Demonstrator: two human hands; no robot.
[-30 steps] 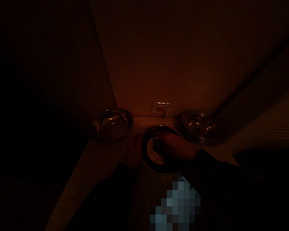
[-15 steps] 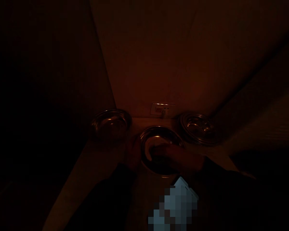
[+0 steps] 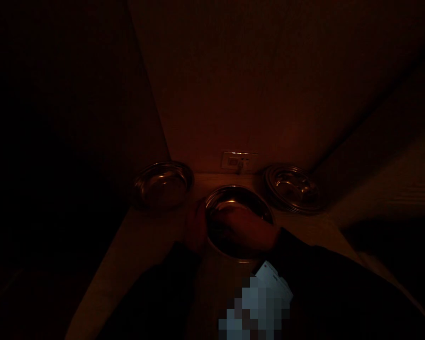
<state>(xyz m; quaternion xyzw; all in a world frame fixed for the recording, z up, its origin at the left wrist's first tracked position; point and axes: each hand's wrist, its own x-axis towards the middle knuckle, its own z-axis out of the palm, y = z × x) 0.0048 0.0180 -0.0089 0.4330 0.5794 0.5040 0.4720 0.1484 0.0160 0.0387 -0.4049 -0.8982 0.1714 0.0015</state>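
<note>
The scene is very dark. A shiny round metal bowl [image 3: 239, 190] sits at the middle of the wooden table. My left hand [image 3: 196, 225] is closed against the bowl's left side, at the rim. Reaching in from the right, my right hand [image 3: 250, 227] is inside the bowl with its fingers pointing down and left. Shadow hides those fingertips and whatever lies in the bowl beneath them. Dark sleeves cover both of my forearms.
Another metal bowl [image 3: 164, 192] stands at the back left of the table [image 3: 116, 255]. Several stacked metal dishes [image 3: 290, 208] stand at the back right. A socket plate [image 3: 230, 162] is on the wall behind. A phone-like lit screen [image 3: 269, 278], partly pixelated, lies in front.
My right hand has shifted left within the middle bowl, and its forearm reaches further in. My left hand stays at the bowl's side.
</note>
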